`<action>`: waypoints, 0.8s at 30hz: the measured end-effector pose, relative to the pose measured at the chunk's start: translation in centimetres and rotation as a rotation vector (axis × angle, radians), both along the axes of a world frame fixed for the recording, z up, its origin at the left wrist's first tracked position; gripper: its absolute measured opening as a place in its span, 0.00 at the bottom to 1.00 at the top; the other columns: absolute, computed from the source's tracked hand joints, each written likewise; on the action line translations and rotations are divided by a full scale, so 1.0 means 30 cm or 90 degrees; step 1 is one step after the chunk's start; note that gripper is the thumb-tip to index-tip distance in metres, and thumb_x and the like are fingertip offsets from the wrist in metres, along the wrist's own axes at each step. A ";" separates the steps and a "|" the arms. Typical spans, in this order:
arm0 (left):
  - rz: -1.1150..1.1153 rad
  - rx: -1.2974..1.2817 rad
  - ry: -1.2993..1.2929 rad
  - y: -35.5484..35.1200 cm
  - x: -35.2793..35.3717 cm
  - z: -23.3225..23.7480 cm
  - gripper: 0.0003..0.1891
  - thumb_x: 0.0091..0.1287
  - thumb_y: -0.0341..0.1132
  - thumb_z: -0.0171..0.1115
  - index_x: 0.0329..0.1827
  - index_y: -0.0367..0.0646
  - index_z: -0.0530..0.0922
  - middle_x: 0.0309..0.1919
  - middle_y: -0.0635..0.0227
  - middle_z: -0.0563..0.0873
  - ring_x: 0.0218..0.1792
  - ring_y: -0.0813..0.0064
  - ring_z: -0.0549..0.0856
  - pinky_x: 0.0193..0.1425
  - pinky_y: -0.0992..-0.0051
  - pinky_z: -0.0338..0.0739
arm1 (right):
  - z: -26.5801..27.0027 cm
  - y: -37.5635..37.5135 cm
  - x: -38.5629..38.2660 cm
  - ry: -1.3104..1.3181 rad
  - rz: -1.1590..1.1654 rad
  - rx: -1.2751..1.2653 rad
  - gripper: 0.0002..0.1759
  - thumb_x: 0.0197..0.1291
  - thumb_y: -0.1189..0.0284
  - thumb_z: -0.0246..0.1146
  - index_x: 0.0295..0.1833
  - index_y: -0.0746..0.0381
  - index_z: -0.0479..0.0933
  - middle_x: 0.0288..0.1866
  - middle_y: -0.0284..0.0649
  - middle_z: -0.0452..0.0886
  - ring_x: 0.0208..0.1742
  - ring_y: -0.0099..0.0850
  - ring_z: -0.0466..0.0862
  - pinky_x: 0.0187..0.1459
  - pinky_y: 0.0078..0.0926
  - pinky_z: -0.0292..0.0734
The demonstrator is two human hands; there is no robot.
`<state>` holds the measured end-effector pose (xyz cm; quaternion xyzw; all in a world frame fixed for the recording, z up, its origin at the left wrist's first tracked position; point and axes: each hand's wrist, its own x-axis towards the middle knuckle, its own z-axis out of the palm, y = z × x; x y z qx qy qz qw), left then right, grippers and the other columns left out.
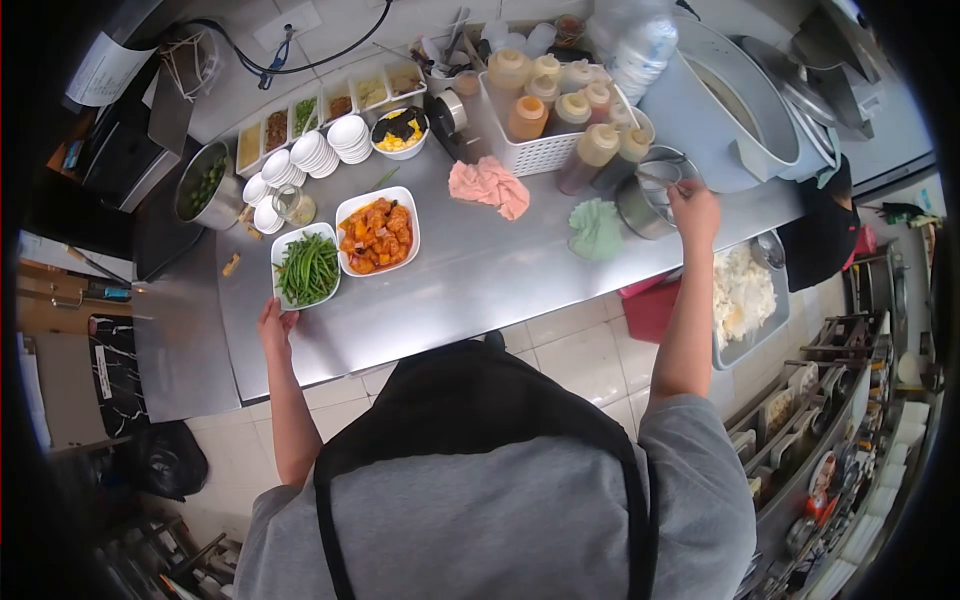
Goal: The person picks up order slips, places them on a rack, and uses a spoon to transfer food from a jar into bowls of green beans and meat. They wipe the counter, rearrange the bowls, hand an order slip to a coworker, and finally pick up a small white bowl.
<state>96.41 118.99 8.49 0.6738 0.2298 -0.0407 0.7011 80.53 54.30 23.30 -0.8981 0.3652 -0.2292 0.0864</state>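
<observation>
My left hand (275, 326) is at the near corner of a square white bowl of green beans (306, 268), its fingers closed on the rim. Right beside it stands another white bowl (347, 208), filled with orange-red sauced chunks (377, 236). On the right, my right hand (693, 212) is closed on the thin handle of a metal utensil (655, 181) that reaches into a round steel pot (640, 212). The utensil's far end is hard to make out inside the pot. A green cloth (596, 229) lies just left of the pot.
Behind the bowls are stacked white saucers (313, 155), a glass jar (293, 205) and a topping tray (340, 104). Sauce bottles (545, 90) fill a white basket (530, 157). A pink cloth (489, 187) rests mid-counter. A tray of white food (745, 295) sits right, near another person (820, 235).
</observation>
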 end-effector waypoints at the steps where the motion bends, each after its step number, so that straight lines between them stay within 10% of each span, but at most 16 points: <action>1: 0.007 0.007 0.002 -0.004 -0.007 0.004 0.21 0.63 0.36 0.55 0.56 0.34 0.66 0.38 0.60 0.79 0.33 0.72 0.81 0.35 0.75 0.79 | 0.004 0.009 0.020 0.002 0.007 0.007 0.15 0.47 0.63 0.63 0.37 0.62 0.78 0.31 0.48 0.81 0.36 0.42 0.81 0.37 0.34 0.74; 4: 0.023 0.016 0.002 -0.023 -0.025 0.006 0.22 0.62 0.36 0.55 0.57 0.34 0.65 0.38 0.59 0.79 0.33 0.70 0.81 0.36 0.74 0.79 | -0.033 0.001 0.065 0.161 0.031 -0.016 0.15 0.46 0.61 0.64 0.35 0.62 0.79 0.29 0.45 0.80 0.34 0.42 0.80 0.36 0.34 0.74; 6: 0.052 0.012 -0.006 -0.041 -0.027 0.004 0.22 0.62 0.35 0.55 0.57 0.33 0.64 0.40 0.57 0.78 0.33 0.68 0.81 0.36 0.74 0.80 | -0.093 -0.026 0.099 -0.020 0.111 -0.312 0.13 0.47 0.62 0.64 0.30 0.62 0.78 0.25 0.42 0.78 0.30 0.42 0.78 0.33 0.36 0.73; 9: 0.087 0.011 0.019 -0.051 -0.012 -0.010 0.21 0.62 0.33 0.52 0.57 0.32 0.64 0.43 0.55 0.77 0.34 0.65 0.81 0.37 0.73 0.80 | -0.055 0.074 0.150 -0.200 0.268 -0.124 0.11 0.49 0.65 0.63 0.27 0.63 0.76 0.23 0.42 0.74 0.26 0.43 0.76 0.30 0.38 0.70; 13: 0.028 0.013 0.040 -0.051 0.030 -0.018 0.18 0.60 0.28 0.45 0.54 0.32 0.66 0.44 0.54 0.76 0.37 0.63 0.82 0.35 0.74 0.81 | -0.270 0.203 0.136 0.033 0.393 0.013 0.14 0.51 0.65 0.60 0.23 0.65 0.73 0.23 0.44 0.74 0.26 0.42 0.77 0.27 0.34 0.72; 14: 0.009 0.013 0.052 -0.053 0.035 -0.002 0.18 0.59 0.26 0.44 0.53 0.32 0.66 0.43 0.53 0.77 0.37 0.62 0.82 0.35 0.73 0.82 | -0.322 0.221 0.123 0.239 0.354 0.043 0.13 0.52 0.64 0.58 0.32 0.65 0.76 0.38 0.48 0.77 0.39 0.44 0.78 0.39 0.38 0.73; 17: -0.024 -0.017 0.079 -0.038 0.043 0.031 0.19 0.57 0.23 0.43 0.53 0.30 0.66 0.42 0.52 0.77 0.38 0.60 0.82 0.36 0.72 0.82 | -0.524 0.238 0.045 0.126 0.290 -0.185 0.20 0.54 0.65 0.56 0.49 0.66 0.71 0.56 0.55 0.67 0.56 0.50 0.68 0.54 0.47 0.63; 24: -0.043 -0.090 0.061 0.018 -0.057 0.054 0.20 0.56 0.21 0.42 0.54 0.25 0.63 0.43 0.48 0.77 0.38 0.59 0.82 0.36 0.73 0.83 | -0.602 0.513 0.041 0.048 0.555 -0.015 0.24 0.53 0.77 0.51 0.59 0.68 0.62 0.63 0.57 0.58 0.66 0.52 0.56 0.62 0.51 0.50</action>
